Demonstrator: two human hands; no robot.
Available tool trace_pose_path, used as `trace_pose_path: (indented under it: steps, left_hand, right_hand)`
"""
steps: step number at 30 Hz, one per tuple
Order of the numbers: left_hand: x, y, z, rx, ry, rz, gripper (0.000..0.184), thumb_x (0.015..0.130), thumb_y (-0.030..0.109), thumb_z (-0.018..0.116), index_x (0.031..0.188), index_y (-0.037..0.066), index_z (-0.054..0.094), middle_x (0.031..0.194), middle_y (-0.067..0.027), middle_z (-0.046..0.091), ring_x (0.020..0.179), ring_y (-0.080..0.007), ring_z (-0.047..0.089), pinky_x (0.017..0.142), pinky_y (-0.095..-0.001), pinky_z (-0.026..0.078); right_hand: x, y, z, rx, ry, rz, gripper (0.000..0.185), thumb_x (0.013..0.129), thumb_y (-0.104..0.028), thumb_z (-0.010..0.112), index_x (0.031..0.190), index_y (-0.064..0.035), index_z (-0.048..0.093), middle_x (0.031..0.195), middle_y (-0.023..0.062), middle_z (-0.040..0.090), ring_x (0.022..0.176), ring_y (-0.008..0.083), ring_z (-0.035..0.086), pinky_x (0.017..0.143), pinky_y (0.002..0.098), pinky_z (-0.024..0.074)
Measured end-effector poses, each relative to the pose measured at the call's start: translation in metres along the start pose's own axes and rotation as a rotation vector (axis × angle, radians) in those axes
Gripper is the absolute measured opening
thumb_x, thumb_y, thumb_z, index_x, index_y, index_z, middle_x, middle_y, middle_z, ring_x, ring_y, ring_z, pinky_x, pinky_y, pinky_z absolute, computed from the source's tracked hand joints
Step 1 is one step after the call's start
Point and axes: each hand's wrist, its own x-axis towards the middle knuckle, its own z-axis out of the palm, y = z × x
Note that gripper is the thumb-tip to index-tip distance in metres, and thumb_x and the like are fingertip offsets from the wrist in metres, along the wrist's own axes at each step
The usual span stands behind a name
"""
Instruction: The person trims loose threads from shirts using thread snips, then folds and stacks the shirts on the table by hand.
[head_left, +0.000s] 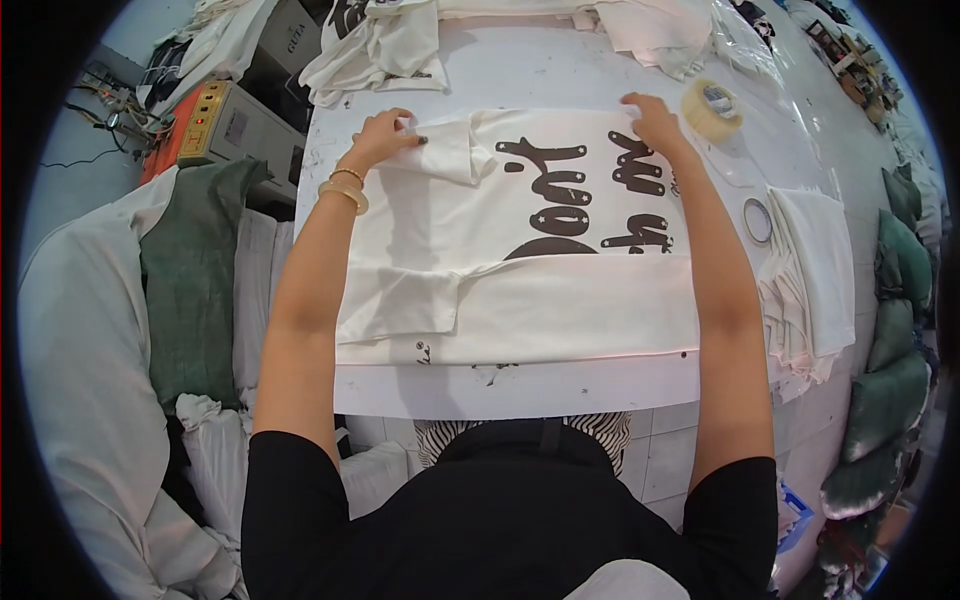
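White, the printed shirt (420, 225) lies left of the tape roll (706, 120), with the left hand (382, 138) bent over its far sleeve (450, 155) and the right hand (655, 122) just beside the roll; whether either hand's fingers pinch fabric, I cannot tell. Uneven pulling could skew the folded layers (590, 305); a rightward sweep might knock the roll.

The shirt (480, 225) is white with dark lettering (570, 217), the tape roll (700, 114) pale yellow, the sack (195, 300) green.
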Motion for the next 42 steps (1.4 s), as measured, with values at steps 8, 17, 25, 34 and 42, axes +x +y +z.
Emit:
trace_pose_path:
  steps: [8,17,25,34,42]
  left_hand:
    - [0.014,-0.052,-0.029,-0.494,0.221,0.308,0.034,0.082,0.015,0.068,0.112,0.000,0.063,0.106,-0.0046,0.066,0.099,-0.0151,0.059,0.090,-0.0304,0.043]
    - [-0.209,-0.124,-0.020,-0.924,0.051,-0.017,0.022,0.090,0.000,0.056,0.112,0.000,0.061,0.101,0.0006,0.064,0.091,-0.0054,0.056,0.082,-0.0198,0.042]
    - [-0.258,-0.100,-0.014,-0.882,0.223,-0.134,0.018,0.089,0.000,0.057,0.107,0.000,0.062,0.095,0.0020,0.063,0.080,-0.0028,0.052,0.071,-0.0187,0.041]
    - [-0.334,-0.102,-0.019,-0.525,0.032,-0.394,0.021,0.091,0.010,0.060,0.107,-0.003,0.061,0.088,-0.0016,0.064,0.071,-0.0046,0.051,0.066,-0.0189,0.041]
    - [-0.367,-0.103,-0.008,-0.744,0.093,-0.546,0.012,0.091,0.010,0.061,0.092,-0.002,0.063,0.078,0.0038,0.059,0.075,-0.0039,0.051,0.070,-0.0187,0.040]
  right_hand:
    - [-0.001,-0.017,-0.056,-0.307,-0.274,-0.096,0.026,0.075,-0.021,0.064,0.098,-0.0095,0.068,0.120,0.0047,0.058,0.120,0.0262,0.048,0.099,0.0480,0.0371]
    - [-0.192,0.005,-0.072,-0.266,0.062,-0.208,0.007,0.079,-0.006,0.066,0.085,-0.0078,0.063,0.114,0.0020,0.065,0.127,0.0206,0.049,0.102,0.0428,0.0357]
    - [-0.238,0.000,-0.064,-0.181,0.091,-0.115,0.018,0.084,-0.002,0.060,0.099,-0.0096,0.067,0.107,0.0038,0.069,0.122,0.0198,0.055,0.100,0.0414,0.0410]
    - [-0.310,0.019,-0.113,0.539,-0.043,0.811,0.017,0.089,-0.011,0.058,0.103,-0.0035,0.064,0.088,0.0032,0.068,0.082,0.0084,0.059,0.071,0.0214,0.0428]
    - [-0.344,-0.016,-0.099,0.703,-0.072,0.912,0.014,0.084,-0.019,0.064,0.084,-0.0042,0.065,0.072,-0.0054,0.054,0.066,0.0061,0.043,0.065,0.0217,0.0328]
